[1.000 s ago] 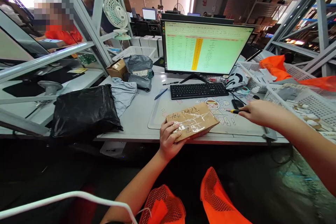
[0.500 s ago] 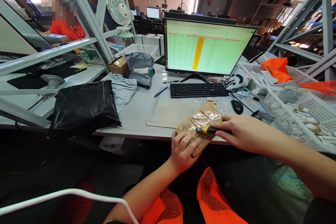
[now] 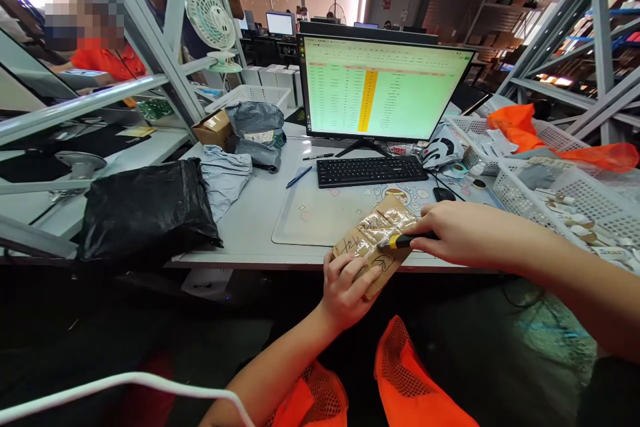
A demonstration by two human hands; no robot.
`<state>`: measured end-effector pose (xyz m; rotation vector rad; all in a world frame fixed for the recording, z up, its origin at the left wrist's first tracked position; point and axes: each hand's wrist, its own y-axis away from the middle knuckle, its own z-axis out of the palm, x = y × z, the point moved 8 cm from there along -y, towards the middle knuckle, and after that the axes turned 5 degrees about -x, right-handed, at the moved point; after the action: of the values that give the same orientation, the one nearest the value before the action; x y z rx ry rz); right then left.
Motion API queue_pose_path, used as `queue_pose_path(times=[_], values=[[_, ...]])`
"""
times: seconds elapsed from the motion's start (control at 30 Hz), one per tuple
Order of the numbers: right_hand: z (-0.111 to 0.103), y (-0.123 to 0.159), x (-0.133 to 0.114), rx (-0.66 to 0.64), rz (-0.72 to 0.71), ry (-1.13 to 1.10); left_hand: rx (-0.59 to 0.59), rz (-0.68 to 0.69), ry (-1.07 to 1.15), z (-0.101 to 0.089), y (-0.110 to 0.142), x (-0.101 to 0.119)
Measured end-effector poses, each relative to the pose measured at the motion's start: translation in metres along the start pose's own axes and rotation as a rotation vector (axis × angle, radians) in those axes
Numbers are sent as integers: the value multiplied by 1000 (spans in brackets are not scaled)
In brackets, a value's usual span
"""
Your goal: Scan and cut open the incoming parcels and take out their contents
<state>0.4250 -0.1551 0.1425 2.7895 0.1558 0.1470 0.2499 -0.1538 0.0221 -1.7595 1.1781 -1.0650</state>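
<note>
With our right grip (image 3: 443,232) we clench a black-and-yellow cutter (image 3: 400,241), its tip at the taped top of a cardboard box (image 3: 370,230). Our left grip (image 3: 349,288) grasps the box by its near left end, so it lies between our 2 grips, slanted over the front edge of the surface (image 3: 245,237). Beyond it we see a keyboard (image 3: 373,172) and a monitor (image 3: 390,90); a black parcel (image 3: 145,210) lies well to the left.

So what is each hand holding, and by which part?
Right hand: the cutter, by its handle. Left hand: the taped box, by its near end.
</note>
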Motion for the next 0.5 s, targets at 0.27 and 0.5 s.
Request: queue_pose_path(times=[0.27,0.5], values=[[5,-10,52,-132,100,-71,-21,24,35,-1,-3,2],[-4,-10,71,-52,128,-41,-38,41,32,0,-9,-1]])
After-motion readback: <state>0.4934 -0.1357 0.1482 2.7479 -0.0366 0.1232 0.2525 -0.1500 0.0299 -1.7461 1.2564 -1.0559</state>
